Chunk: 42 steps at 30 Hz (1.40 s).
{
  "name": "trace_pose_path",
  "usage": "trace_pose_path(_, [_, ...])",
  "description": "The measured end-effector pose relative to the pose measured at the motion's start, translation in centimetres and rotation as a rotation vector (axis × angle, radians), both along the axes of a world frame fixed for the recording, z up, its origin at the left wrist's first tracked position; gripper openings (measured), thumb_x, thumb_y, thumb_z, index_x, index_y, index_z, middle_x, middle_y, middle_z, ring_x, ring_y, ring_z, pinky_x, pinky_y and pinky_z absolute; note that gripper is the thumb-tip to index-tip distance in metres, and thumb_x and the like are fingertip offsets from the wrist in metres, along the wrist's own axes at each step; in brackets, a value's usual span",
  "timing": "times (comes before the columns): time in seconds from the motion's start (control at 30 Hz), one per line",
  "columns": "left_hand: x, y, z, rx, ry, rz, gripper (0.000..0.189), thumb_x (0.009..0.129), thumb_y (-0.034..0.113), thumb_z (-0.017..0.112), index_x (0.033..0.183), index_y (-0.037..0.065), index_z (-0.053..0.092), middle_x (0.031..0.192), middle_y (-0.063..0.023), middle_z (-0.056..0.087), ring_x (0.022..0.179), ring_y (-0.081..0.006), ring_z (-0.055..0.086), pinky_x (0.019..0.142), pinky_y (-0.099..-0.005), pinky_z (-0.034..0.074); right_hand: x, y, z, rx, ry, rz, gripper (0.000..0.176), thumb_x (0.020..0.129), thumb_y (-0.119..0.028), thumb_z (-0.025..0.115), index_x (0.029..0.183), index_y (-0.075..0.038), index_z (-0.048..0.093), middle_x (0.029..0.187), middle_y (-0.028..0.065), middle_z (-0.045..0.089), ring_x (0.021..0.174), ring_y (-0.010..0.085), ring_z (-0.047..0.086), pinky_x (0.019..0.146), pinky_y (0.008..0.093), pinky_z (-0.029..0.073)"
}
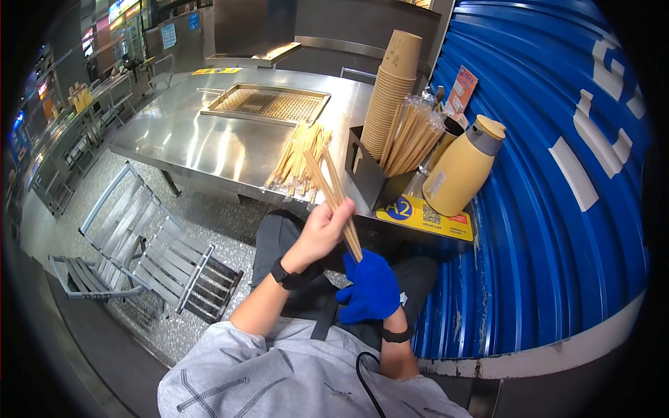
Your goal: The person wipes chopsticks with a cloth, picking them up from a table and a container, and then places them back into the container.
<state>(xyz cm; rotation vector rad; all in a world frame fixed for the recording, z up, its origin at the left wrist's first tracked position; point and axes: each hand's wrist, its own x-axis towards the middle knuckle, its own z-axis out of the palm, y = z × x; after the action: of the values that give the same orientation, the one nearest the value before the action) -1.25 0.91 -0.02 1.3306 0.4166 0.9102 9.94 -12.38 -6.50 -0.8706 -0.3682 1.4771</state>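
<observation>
My left hand (pixel 323 228) is closed round a few wooden chopsticks (pixel 333 184) whose upper ends spread apart, pointing toward the table. Their lower ends reach my right hand (pixel 373 287), which wears a fuzzy blue mitt or glove and appears curled round them; the covering hides its fingers. Beyond my left hand, a loose pile of chopsticks (pixel 301 159), some with clear wrapping, lies at the table's near edge. Another bundle of chopsticks (pixel 412 136), partly under clear plastic, stands upright in a black holder (pixel 364 171) to the right.
A metal table (pixel 174 136) with a grill mesh (pixel 268 103) set into it spreads ahead. Tall stacked paper cups (pixel 391 90) and a yellow jug (pixel 463 167) stand at the right, beside a blue corrugated shutter (pixel 536 244). Folding chairs (pixel 174 258) are at the left.
</observation>
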Motion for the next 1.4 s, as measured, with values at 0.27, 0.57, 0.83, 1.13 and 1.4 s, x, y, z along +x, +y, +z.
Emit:
trace_pose_path(0.27, [-0.5,0.4,-0.4,0.149,0.095,-0.150,0.030,0.100,0.030,0.045,0.097,0.004,0.059,0.073,0.0046,0.049,0.066,-0.0041,0.044,0.060,-0.0206,0.038,-2.2,-0.3,5.6,0.000,-0.955,-0.035,0.015,0.092,-0.014,0.049,0.084,-0.007,0.060,0.070,0.0055,0.060,0.059,0.0167,0.056,0.057,0.0237,0.047])
trace_pose_path(0.57, [-0.1,1.1,-1.2,0.347,0.238,-0.331,0.034,0.100,0.029,0.043,0.114,0.000,0.058,0.092,-0.0005,0.058,0.087,-0.0078,0.053,0.079,-0.0243,0.044,0.5,-0.2,0.3,0.061,-0.360,-0.043,0.017,0.087,-0.017,0.059,0.100,-0.006,0.057,0.084,0.0064,0.060,0.074,0.0192,0.060,0.064,0.0283,0.049])
trace_pose_path(0.83, [1.1,-0.8,-3.3,0.170,0.078,-0.370,0.027,0.096,0.016,0.053,0.118,0.000,0.055,0.100,-0.0020,0.061,0.093,-0.0076,0.054,0.083,-0.0254,0.046,0.9,0.5,-0.1,0.336,-1.575,-0.214,0.022,0.083,-0.016,0.063,0.101,-0.006,0.057,0.085,0.0067,0.060,0.076,0.0191,0.060,0.065,0.0297,0.049])
trace_pose_path(1.13, [-1.1,-0.8,-2.8,-0.012,0.025,-0.088,0.019,0.101,0.021,0.041,0.102,0.003,0.048,0.075,-0.0027,0.056,0.064,-0.0097,0.058,0.058,-0.0227,0.048,1.0,1.6,1.3,0.405,-0.956,-0.375,0.004,0.081,-0.009,0.060,0.083,-0.006,0.057,0.078,0.0049,0.059,0.068,0.0171,0.059,0.058,0.0279,0.046])
trace_pose_path(1.4, [-0.5,-4.4,-4.8,0.152,0.332,-0.295,0.022,0.098,0.018,0.048,0.091,0.000,0.059,0.071,0.0029,0.054,0.061,-0.0050,0.044,0.056,-0.0213,0.039,0.4,0.0,0.6,0.317,-1.078,-0.469,0.007,0.087,-0.007,0.054,0.080,-0.006,0.055,0.070,0.0040,0.058,0.061,0.0124,0.055,0.052,0.0247,0.043])
